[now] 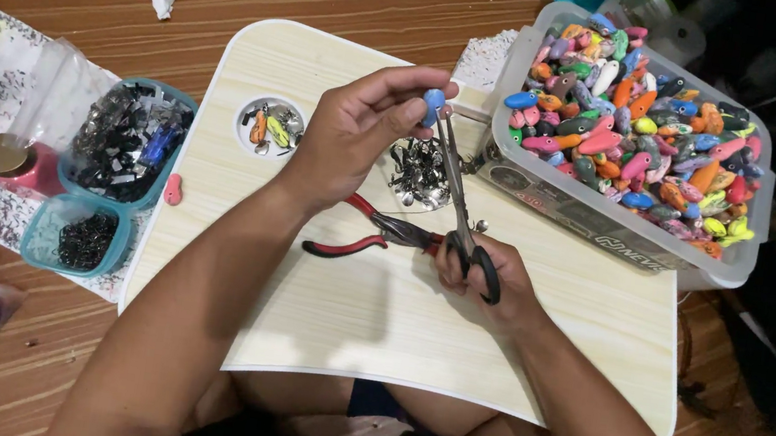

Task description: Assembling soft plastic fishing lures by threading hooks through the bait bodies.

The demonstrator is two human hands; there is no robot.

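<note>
Blue lure body pinched in left hand grip; right hand grip clamps long-nosed tool.

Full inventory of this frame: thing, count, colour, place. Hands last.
lap table: one, pale wood grain, centre.
clear bin: one, right, full of small lure bodies in many colours, too many to count.
blue lure body: one, pinched in left fingertips.
forceps: one, dark loops, tip at the blue body.
pliers: one, red handles, on table under the hands.
metal bits pile: one, silver, table centre.
round recess: one, holds a few lures.
teal tubs: two, left, dark hardware inside.
pink piece: one, left table edge.
left hand: holds blue body.
right hand: holds forceps.
</note>
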